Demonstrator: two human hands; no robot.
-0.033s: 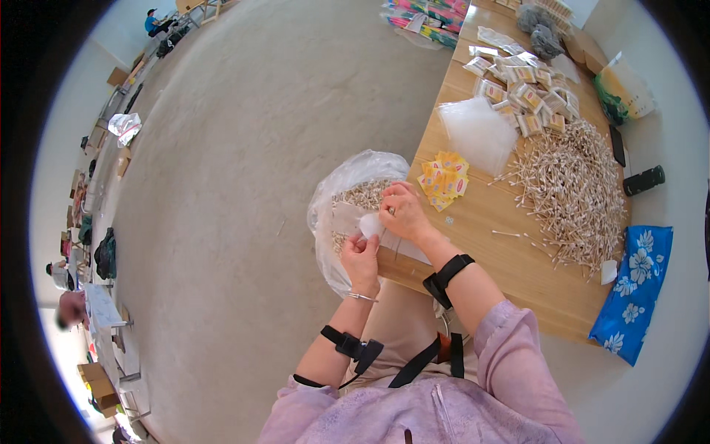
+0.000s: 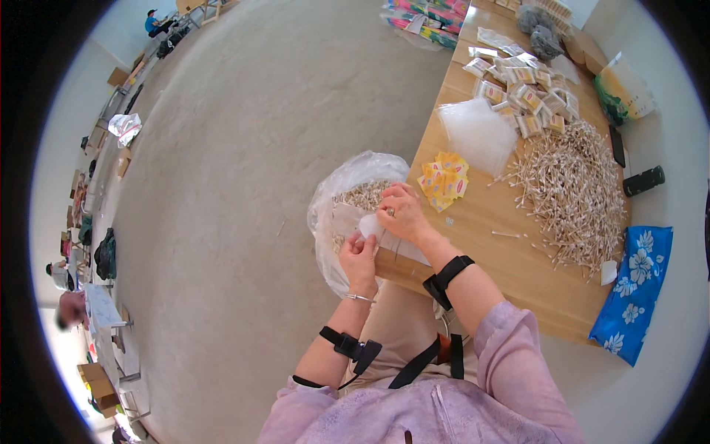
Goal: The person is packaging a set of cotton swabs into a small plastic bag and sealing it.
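At the near left corner of the wooden table, my left hand [image 2: 359, 260] pinches the lower edge of a small white bag-like piece [image 2: 369, 225]. Close against its right side is my right hand [image 2: 403, 213], its fingers curled together; what they grip is hidden. Beneath the hands, a large clear plastic bag [image 2: 323, 214] hangs by the table corner with many cotton swabs [image 2: 362, 195] inside. A small heap of yellow cards [image 2: 444, 180] lies just beyond my right hand. Farther right is a big loose pile of cotton swabs [image 2: 573, 196].
Behind the cards lies a stack of clear plastic bags [image 2: 479, 133], with many filled packets [image 2: 529, 92] beyond. A black cylinder [image 2: 643, 180] and a blue flowered pouch [image 2: 632, 292] line the table's right side. Colourful bundles [image 2: 425, 22] sit on the floor past the table.
My hands have shifted very slightly left, and the white piece shows at a slightly different angle between them. Everything else is as before.
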